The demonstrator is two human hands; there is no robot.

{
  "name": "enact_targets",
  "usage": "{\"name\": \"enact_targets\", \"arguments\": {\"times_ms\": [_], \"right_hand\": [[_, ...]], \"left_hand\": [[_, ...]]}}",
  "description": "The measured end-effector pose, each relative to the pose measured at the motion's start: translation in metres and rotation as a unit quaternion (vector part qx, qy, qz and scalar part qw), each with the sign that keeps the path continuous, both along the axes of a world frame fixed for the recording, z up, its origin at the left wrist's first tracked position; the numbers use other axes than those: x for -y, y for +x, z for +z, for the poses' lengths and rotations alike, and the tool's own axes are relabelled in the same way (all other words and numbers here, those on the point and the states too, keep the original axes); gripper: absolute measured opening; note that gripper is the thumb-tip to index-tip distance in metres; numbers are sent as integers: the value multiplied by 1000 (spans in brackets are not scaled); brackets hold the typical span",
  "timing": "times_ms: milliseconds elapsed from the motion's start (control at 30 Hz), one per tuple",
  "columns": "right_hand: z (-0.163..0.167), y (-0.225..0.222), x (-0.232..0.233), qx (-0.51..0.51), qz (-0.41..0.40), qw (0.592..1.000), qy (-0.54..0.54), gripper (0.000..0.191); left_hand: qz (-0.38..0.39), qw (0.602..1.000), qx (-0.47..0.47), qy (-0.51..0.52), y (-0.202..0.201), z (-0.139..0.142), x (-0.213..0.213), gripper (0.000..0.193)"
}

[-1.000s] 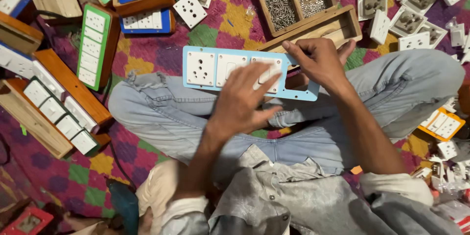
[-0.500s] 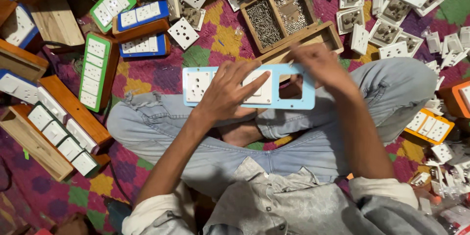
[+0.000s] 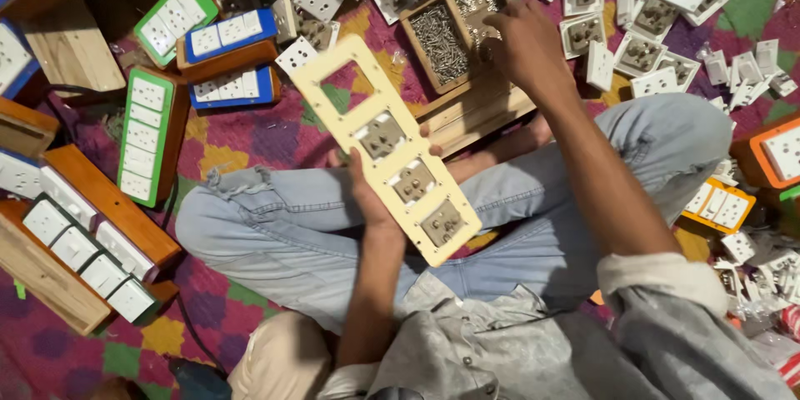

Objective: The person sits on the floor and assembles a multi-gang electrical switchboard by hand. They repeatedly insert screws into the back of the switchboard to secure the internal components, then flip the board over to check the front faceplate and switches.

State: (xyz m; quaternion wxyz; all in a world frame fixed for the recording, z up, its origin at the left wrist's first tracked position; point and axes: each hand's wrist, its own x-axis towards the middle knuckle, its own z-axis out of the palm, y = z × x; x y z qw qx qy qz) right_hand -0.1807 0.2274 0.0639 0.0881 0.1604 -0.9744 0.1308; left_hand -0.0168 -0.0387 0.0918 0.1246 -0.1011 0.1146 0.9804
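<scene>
Over the lap, left hand [image 3: 367, 196] gripping cream switch plate [image 3: 383, 146], right hand [image 3: 521, 42] fingers curled into screw tray [image 3: 454, 21]

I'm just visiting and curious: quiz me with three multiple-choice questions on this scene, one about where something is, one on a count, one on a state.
1. Where is the right hand?
A. Over the wooden screw tray
B. On the knee
C. On the green switch board

2. How many openings of the cream plate hold modules?
A. One
B. Three
C. Four

3. How is the cream plate held?
A. Lying flat on the mat
B. Gripped by the left hand above the lap, back side up
C. Held by both hands

Answers: 1 A, the fingers reach into the tray's compartment; 2 B, three are filled and the top opening shows the mat through it; 3 B, only the left hand grips it.
</scene>
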Motion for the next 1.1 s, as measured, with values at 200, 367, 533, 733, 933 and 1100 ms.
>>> {"name": "enact_targets", "arguments": {"times_ms": [200, 367, 533, 733, 933, 1100], "right_hand": [[-62, -12, 2, -5, 10, 1000, 25, 9], [-60, -5, -3, -20, 9, 1000, 6, 8], [-48, -8, 5, -2, -14, 1000, -15, 6], [-44, -9, 9, -14, -21, 999, -37, 20], [-45, -11, 10, 14, -18, 999, -23, 11], [-44, -13, 14, 61, -47, 996, -43, 10]], "left_hand": [[-38, 997, 58, 43, 27, -43, -17, 88], [-52, 998, 11, 15, 28, -43, -26, 80], [-52, 999, 17, 1, 21, -31, -28, 77], [-46, 998, 35, 13, 19, -32, -31, 75], [-47, 997, 47, 29, 17, -37, -33, 75], [-46, 997, 38, 40, 17, -37, -35, 75]]}}
